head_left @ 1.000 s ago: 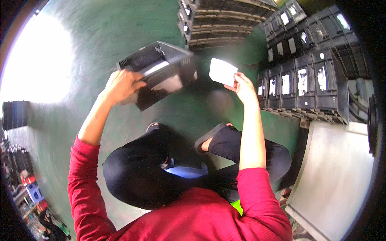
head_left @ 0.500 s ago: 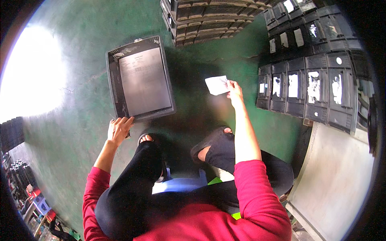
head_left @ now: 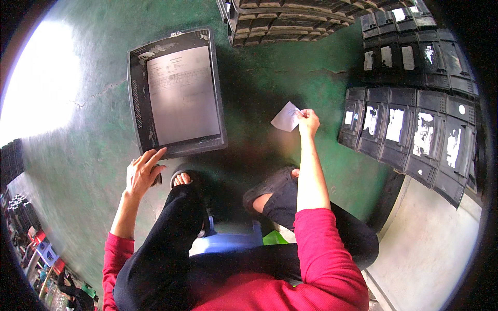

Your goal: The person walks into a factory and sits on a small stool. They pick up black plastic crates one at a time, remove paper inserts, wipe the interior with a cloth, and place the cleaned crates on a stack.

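My right hand (head_left: pixel 309 122) pinches a small white slip of paper (head_left: pixel 286 117) by its right corner, out over the green floor. The slip is tilted, with faint marks on it. On the left lies a shallow black plastic crate (head_left: pixel 223 124) with a large printed sheet (head_left: pixel 184 98) flat inside it. My left hand (head_left: pixel 141 173) is at the crate's near left corner, its fingertips at the rim and its thumb apart from them. A small dark thing (head_left: pixel 157 177) shows beneath the thumb, partly covered by the hand; its kind cannot be made out.
Stacked black crates (head_left: pixel 290 23) stand at the far side. More crates with torn white labels (head_left: pixel 395 124) are piled on the right, beside a pale panel (head_left: pixel 423 243). A blue stool (head_left: pixel 228 241) is under me. Bright light falls on the floor (head_left: pixel 96 171) at left.
My left hand has shifted left and loosened against the crate rim. My right hand still holds the slip, now turned to a steeper angle. The whole view has shifted slightly.
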{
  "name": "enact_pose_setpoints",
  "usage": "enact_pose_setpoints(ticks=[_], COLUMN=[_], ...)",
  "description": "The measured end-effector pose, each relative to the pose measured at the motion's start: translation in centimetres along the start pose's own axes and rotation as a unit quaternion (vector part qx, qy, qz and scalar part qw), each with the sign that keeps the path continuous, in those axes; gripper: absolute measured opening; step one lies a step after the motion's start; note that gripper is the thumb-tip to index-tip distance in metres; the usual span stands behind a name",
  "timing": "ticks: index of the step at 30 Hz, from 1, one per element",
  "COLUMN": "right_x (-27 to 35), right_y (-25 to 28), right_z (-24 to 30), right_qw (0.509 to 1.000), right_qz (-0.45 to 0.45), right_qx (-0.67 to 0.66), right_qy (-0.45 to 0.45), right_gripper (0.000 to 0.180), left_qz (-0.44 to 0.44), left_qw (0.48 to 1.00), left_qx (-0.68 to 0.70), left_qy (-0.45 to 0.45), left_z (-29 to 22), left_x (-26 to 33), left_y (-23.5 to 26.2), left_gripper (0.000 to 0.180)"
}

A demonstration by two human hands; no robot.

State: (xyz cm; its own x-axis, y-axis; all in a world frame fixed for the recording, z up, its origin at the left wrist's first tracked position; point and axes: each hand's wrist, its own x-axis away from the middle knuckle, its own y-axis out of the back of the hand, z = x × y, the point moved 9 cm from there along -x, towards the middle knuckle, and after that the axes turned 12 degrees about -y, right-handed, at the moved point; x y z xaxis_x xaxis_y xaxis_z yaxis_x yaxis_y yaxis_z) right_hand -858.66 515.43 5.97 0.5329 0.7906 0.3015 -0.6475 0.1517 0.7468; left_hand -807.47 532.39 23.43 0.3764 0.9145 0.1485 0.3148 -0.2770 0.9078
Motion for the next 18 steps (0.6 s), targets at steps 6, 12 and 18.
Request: enact_pose_setpoints(ticks=[6,12,18], right_x=[0.9,1.3,6.5], right_y=[-1.5,2.7,1.6], right_z=[-3.7,-2.5,2.6], right_qw=[0.931,0.952,0.957], right_qz=[0.128,-0.005,-0.107], right_qx=[-0.246,-0.285,0.185], right_qy=[-0.24,-0.108,0.195], right_gripper=[0.021,0.016,0.021], left_qz=[-0.06,-0.119,-0.103], left_qw=[0.996,0.988,0.987], left_qx=[0.044,0.051,0.034], left_qy=[0.051,0.086,0.121], left_z=[0.2,1.0,1.7], left_x=[0.9,1.7,2.3], left_y=[1.9,3.2,2.6], left_gripper=[0.056,0.059,0.064])
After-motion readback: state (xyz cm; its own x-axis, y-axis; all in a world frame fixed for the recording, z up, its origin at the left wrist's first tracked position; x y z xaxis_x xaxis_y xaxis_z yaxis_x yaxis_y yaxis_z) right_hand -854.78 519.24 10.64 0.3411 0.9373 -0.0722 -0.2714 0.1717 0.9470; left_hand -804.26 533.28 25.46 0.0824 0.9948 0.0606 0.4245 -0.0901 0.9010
